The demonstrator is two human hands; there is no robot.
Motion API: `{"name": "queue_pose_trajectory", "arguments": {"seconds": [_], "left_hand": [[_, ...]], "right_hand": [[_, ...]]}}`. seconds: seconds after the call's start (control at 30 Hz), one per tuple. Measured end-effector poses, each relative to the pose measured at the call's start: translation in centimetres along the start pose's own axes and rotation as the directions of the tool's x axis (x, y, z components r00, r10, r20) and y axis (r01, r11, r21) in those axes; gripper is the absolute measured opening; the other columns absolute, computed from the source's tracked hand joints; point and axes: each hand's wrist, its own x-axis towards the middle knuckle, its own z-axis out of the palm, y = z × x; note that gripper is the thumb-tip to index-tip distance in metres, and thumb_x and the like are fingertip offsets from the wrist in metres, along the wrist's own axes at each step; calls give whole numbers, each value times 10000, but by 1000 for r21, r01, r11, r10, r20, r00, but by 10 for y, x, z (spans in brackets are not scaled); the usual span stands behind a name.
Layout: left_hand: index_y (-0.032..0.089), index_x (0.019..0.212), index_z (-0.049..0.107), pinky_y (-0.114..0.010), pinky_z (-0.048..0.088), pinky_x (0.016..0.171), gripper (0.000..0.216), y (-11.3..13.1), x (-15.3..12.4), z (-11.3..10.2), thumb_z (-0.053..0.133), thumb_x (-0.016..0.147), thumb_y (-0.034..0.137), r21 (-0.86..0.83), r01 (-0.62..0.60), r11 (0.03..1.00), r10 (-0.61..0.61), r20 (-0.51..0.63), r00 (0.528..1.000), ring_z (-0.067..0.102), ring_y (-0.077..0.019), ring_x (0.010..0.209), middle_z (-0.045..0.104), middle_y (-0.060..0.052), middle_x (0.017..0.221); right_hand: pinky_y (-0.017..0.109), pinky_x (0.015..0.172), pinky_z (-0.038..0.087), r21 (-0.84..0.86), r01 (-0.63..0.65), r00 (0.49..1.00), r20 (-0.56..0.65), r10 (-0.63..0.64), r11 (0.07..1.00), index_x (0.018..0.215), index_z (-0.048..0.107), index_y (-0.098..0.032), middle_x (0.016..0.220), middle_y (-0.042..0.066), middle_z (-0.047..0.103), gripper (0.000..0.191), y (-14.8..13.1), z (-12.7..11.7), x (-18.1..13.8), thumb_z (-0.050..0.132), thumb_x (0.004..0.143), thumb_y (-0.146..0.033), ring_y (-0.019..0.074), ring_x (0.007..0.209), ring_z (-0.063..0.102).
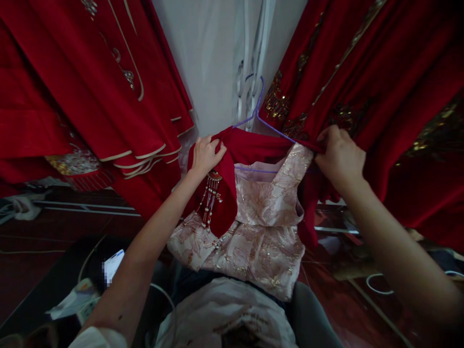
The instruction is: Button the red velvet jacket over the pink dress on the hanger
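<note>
Our left hand [206, 155] and right hand [339, 157] each pinch one end of the red jacket [253, 147], between hanging red robes [90, 96]. The pink dress [268, 212] already hangs on the hanger [253, 170]. We judge the jacket half settled over it: draped at our left, not yet squared at our right. A tassel [210, 193] dangles from its flap.

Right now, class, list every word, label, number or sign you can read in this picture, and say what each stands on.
Nothing here reads clearly.
Dark lettering on the white printed fabric at the bottom: too blurred to read.
Face of the white card at lower left: blurred, unreadable.
The red garment gripped by the left hand and right hand: a beaded tassel, no words.
</note>
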Motion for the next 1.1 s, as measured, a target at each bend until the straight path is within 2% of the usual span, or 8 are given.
{"name": "queue_pose_trajectory", "arguments": {"seconds": [0.13, 0.23, 0.33, 0.5, 0.67, 0.83, 0.97, 1.1], "left_hand": [[167, 811, 646, -392, 415, 895, 292, 1, 0, -7, 427, 920, 326, 8, -11, 1000, 10, 23, 1000, 608, -242, 904, 635, -92, 865], [163, 820, 647, -407, 410, 909, 296, 4, -1, -7, 422, 922, 326, -5, 7, 1000, -7, 31, 1000, 608, -251, 918, 635, -101, 875], [155, 836, 650, -432, 396, 933, 296, 9, -2, -3, 420, 921, 320, -39, 48, 998, -47, 39, 998, 606, -268, 943, 636, -119, 896], [154, 836, 657, -424, 398, 935, 288, 18, -7, 1, 429, 916, 311, -45, 81, 996, -80, 25, 997, 609, -262, 940, 645, -122, 902], [149, 837, 664, -422, 405, 918, 311, 25, -10, -2, 420, 921, 322, 12, 89, 996, -89, -7, 996, 607, -263, 937, 652, -129, 907], [136, 847, 665, -451, 393, 922, 317, 24, -10, -5, 423, 918, 327, 11, 122, 992, -122, 1, 992, 601, -285, 956, 647, -147, 937], [141, 837, 658, -458, 395, 919, 312, 24, -13, -9, 426, 921, 334, 14, 115, 993, -115, 9, 993, 598, -291, 958, 639, -148, 936], [152, 850, 647, -466, 391, 933, 293, 27, -16, -11, 428, 928, 330, -5, 87, 996, -87, 17, 996, 579, -296, 1007, 620, -150, 969]], "right_hand": [[292, 592, 352, 33, 38, 993, 107, -42, 999, 1016, 591, -195, 977, 108, 618, 351, 25, 4, 16, 586, 678, -101, 229, 787, 589], [313, 668, 398, 55, 56, 995, 81, -61, 997, 979, 631, -187, 969, 131, 611, 314, 45, 5, 20, 604, 675, -112, 247, 825, 583], [327, 670, 407, 117, 40, 998, 43, -45, 992, 956, 623, -202, 1001, 142, 606, 263, 49, 1, 11, 604, 697, -167, 255, 812, 579], [307, 694, 419, 398, 102, 972, 154, -176, 912, 901, 549, -205, 852, 96, 638, 205, 20, 11, -7, 566, 701, -163, 225, 750, 586], [276, 641, 397, 614, -17, 943, 272, -191, 789, 779, 537, -197, 717, 31, 614, 84, -36, 37, -12, 510, 700, -201, 185, 661, 560], [277, 693, 447, 800, -46, 896, 298, -329, 598, 832, 546, -192, 781, 14, 649, 144, -90, 38, -28, 507, 700, -233, 179, 716, 592], [340, 820, 503, 875, -82, 904, 267, -335, 476, 1012, 557, -208, 956, 54, 682, 305, -96, 56, -60, 517, 718, -279, 230, 901, 630], [428, 993, 447, 834, -108, 941, 261, -214, 541, 1162, 533, -142, 1185, 164, 625, 470, -76, 73, -83, 525, 722, -308, 294, 1129, 587]]}}
